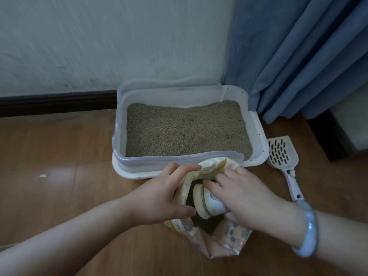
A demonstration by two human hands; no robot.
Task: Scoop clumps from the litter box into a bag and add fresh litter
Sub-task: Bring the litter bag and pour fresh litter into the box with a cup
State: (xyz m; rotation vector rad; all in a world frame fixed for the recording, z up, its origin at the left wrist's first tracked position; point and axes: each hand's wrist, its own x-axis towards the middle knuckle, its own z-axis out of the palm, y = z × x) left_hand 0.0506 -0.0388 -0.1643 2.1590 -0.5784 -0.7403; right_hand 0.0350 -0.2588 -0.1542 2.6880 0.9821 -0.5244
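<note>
A white litter box (256,128) filled with tan litter (185,132) stands on the floor against the wall. In front of it is an open yellow-and-white litter bag (225,242) with dark contents showing inside. My left hand (161,198) grips the bag's left rim and holds it open. My right hand (245,198) grips a white cup (207,202) lying sideways in the bag's mouth. A white slotted litter scoop (282,156) lies on the floor right of the box, untouched.
A wooden floor (59,176) spreads to the left. A dark baseboard (57,103) runs along the wall. Blue curtains (298,56) hang at the right, touching the box's back corner. A pale bangle (308,230) is on my right wrist.
</note>
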